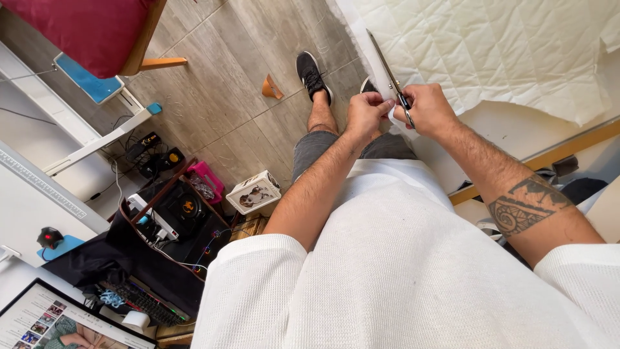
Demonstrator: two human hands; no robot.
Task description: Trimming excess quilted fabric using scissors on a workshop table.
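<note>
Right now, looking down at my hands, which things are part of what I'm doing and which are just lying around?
In use:
- scissors, in the right hand
- small white fabric piece, pinched by the left hand
- cream quilted fabric on the table

Lying about:
- small box with a dog picture
- pink container
- red cushioned chair
- computer mouse
- keyboard

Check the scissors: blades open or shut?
Shut, apparently: the scissors show one narrow, unsplit blade line above the right hand gripping them.
</note>
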